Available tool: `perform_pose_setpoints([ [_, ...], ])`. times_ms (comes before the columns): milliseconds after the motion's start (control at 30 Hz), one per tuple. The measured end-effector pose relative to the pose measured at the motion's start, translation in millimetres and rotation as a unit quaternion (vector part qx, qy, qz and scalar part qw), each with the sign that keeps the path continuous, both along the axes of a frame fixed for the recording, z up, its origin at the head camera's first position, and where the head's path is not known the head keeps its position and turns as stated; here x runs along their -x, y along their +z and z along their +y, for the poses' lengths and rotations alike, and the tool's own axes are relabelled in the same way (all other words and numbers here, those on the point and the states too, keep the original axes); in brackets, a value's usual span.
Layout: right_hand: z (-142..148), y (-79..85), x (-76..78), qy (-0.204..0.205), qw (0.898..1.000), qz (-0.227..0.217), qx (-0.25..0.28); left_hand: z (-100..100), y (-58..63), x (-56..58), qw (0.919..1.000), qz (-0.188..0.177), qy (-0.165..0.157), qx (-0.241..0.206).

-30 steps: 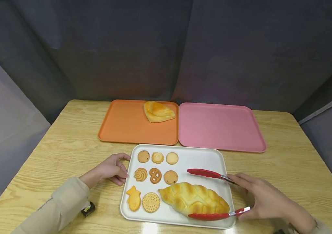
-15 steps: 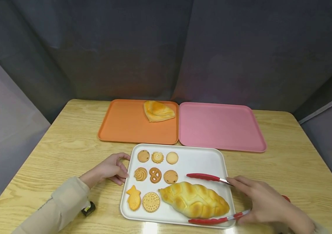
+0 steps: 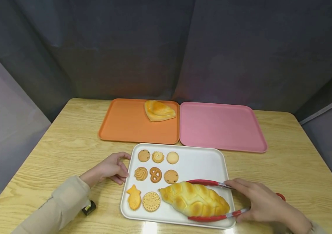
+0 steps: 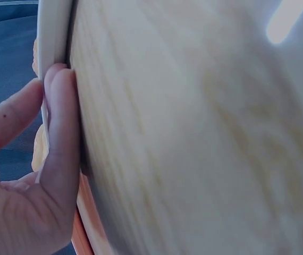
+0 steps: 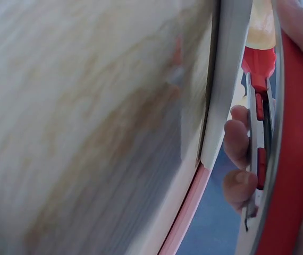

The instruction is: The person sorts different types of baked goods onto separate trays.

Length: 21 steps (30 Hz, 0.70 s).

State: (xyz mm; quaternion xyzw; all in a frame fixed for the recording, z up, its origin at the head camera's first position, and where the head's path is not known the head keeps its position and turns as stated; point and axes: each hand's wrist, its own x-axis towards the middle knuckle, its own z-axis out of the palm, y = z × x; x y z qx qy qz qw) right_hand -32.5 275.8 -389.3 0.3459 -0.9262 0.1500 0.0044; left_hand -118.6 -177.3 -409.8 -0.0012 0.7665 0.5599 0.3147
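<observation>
My right hand (image 3: 260,201) grips red-and-metal tongs (image 3: 206,218) over the right edge of the white tray (image 3: 204,162). The tongs' red arms lie along both long sides of a braided bread loaf (image 3: 195,200), which rests on the tray. In the right wrist view, fingers (image 5: 237,139) curl round the tongs' metal arm. My left hand (image 3: 110,169) holds the tray's left rim. Thumb and fingers lie on either side of that rim (image 4: 55,32) in the left wrist view. Several cookies, among them a pretzel-shaped cookie (image 3: 155,175), sit on the tray's left half.
Behind the white tray lie an orange tray (image 3: 125,123) with a folded pastry (image 3: 158,111) on it and a pink tray (image 3: 221,126), side by side. A small black object (image 3: 88,208) is near my left sleeve. Dark curtains (image 3: 125,48) hang behind the wooden table (image 3: 63,146).
The tongs' far arm has moved toward the loaf, and the near arm has shifted up against it, so the tongs now close in on both sides. My left hand keeps its place.
</observation>
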Motion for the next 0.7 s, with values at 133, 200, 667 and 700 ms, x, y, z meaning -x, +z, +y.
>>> perform_pose_setpoints([
  [133, -0.6, 0.8, 0.8, 0.003, 1.000, -0.001, 0.007, 0.1, 0.5, 0.3, 1.0000, 0.000, -0.002, 0.000],
  [200, -0.6, 1.6, 1.3, 0.005, 1.000, 0.001, 0.010, 0.3, 0.7, 0.5, 1.0000, -0.001, -0.003, -0.001],
  [667, 0.1, 8.7, 2.2, 0.004, 1.000, 0.004, 0.015, -0.3, 0.4, 0.1, 1.0000, -0.002, -0.002, -0.002],
  [700, 0.4, 9.9, 2.2, 0.004, 1.000, 0.007, 0.018, -0.3, 0.3, -0.1, 1.0000, -0.002, -0.001, -0.002],
])
